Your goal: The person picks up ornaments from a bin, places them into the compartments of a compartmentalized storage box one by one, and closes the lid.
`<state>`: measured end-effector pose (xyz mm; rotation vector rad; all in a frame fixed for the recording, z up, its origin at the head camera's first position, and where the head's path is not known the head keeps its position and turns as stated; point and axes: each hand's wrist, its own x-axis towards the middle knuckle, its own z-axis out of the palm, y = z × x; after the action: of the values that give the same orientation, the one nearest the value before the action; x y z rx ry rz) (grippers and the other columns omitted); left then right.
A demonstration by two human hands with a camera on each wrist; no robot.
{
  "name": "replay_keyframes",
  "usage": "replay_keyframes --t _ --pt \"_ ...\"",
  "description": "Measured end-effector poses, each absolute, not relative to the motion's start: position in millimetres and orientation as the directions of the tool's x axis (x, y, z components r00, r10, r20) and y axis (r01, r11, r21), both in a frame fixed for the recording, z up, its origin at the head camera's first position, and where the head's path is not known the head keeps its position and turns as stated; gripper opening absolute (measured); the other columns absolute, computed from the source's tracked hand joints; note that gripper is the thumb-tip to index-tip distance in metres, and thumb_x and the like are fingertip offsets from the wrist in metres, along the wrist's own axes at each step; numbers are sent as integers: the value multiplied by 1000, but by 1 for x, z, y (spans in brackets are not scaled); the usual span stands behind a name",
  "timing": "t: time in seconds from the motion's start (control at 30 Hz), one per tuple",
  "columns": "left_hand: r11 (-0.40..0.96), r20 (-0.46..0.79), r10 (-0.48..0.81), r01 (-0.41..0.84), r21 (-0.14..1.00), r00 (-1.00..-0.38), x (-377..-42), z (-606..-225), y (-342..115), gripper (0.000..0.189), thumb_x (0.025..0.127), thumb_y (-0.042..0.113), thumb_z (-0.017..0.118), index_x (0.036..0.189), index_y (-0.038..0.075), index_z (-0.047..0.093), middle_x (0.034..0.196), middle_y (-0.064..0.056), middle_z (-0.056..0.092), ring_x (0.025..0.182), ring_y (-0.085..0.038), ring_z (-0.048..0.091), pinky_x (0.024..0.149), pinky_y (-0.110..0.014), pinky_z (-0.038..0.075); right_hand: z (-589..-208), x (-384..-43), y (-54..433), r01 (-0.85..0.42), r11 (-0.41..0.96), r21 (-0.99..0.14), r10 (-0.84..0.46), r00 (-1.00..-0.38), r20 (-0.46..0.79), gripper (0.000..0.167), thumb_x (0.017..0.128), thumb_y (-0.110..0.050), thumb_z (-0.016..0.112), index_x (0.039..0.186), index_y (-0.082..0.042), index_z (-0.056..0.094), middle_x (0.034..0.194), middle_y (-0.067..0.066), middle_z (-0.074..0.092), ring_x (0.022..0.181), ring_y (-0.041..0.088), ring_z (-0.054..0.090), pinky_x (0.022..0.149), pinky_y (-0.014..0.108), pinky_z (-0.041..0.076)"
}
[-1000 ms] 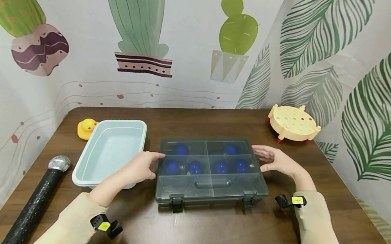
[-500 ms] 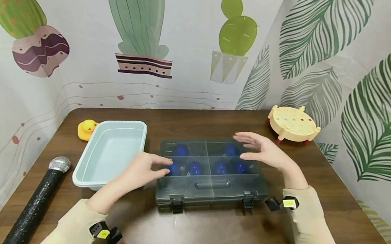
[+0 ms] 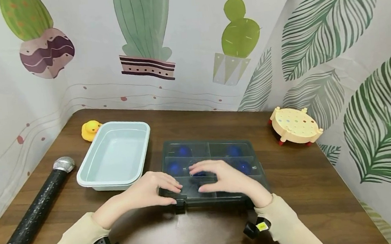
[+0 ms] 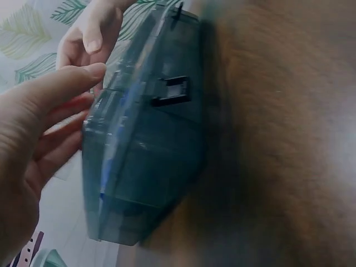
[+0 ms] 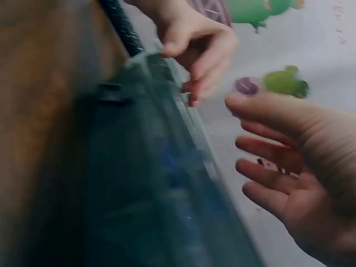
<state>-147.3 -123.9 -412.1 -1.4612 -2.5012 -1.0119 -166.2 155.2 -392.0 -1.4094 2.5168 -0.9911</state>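
Note:
A dark translucent plastic case (image 3: 191,185) lies on the table with its lid down. Inside it are several blue balls (image 3: 184,151), some hidden behind my right hand. My left hand (image 3: 149,191) is at the case's front left corner, its fingers over the lid and its thumb low beside the left latch (image 3: 180,204). My right hand (image 3: 227,178) hovers across the middle of the lid, its fingers and thumb parted. Loosely bent fingers of the left hand (image 4: 44,128) reach the lid's edge in the left wrist view. Nothing shows between the fingers of the right hand (image 5: 300,150).
Left of the case stands a pale blue plastic tub (image 3: 116,180), with a yellow rubber duck (image 3: 91,130) behind it. A black microphone (image 3: 41,205) lies at the far left. At the back right is a cream toy stand (image 3: 296,126) with red-tipped feet.
My right hand has swung left from the case's right side to over its lid. My left hand has moved down from the left side to the front left corner. The case stays put.

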Motion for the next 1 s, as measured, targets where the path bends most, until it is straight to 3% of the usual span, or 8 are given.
replay_keyframes --t 0.2,0.5,0.63,0.8,1.0 --pt "341 397 769 847 408 -501 -143 -417 -123 26 72 24 87 96 15 79 97 6 76 98 -15 69 87 -33 56 -410 -153 141 -736 370 -567 -814 -551 184 46 83 -25 78 124 -9 65 135 10 61 127 24 56 105 40 47" --pt "423 345 747 807 412 -568 -139 -431 -125 39 68 28 88 103 18 77 107 9 73 103 -13 65 89 -32 54 -425 -145 133 -745 417 -520 -782 -586 213 51 79 -24 82 124 -8 65 134 10 61 128 25 55 106 41 46" --pt "433 387 724 813 390 -571 -137 -440 -123 42 63 28 90 103 21 77 106 12 71 102 -12 63 84 -30 55 -427 -145 134 -754 418 -507 -781 -583 223 53 77 -24 83 124 -8 65 135 10 61 128 25 55 105 42 46" --pt "426 443 709 834 351 -549 -137 -453 -119 54 54 29 93 105 25 74 101 13 62 96 -10 56 80 -26 50 -430 -146 133 -755 427 -497 -784 -584 213 55 78 -26 82 126 -9 63 136 10 59 129 25 54 105 42 46" --pt "450 434 726 846 286 -533 -137 -459 -112 60 50 24 95 102 24 66 98 8 52 93 -10 46 83 -31 43 -432 -146 133 -748 430 -506 -777 -592 215 55 78 -28 82 126 -10 63 136 8 60 128 24 54 105 41 46"
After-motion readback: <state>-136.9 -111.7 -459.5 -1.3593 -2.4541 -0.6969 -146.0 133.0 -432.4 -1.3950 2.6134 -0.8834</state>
